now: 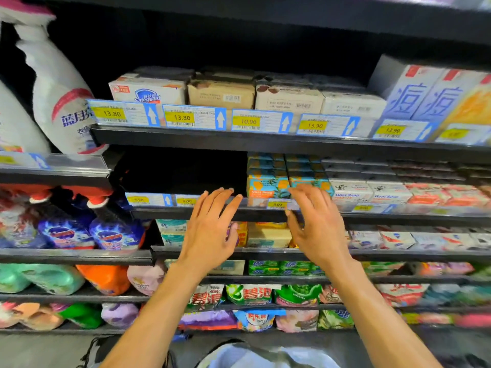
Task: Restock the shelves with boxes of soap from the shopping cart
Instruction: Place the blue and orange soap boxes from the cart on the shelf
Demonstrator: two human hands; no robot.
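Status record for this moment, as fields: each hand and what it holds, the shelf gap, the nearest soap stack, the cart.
left hand: open, fingers straight, holds nothing, raised in front of the shelf edge
right hand: open, fingers spread, holds nothing, fingertips by the Goat Soap boxes; contact unclear
shelf gap: dark stretch left of the Goat Soap boxes, no boxes visible in it
price rail: yellow tags below the gap
shopping cart: not identifiable in view
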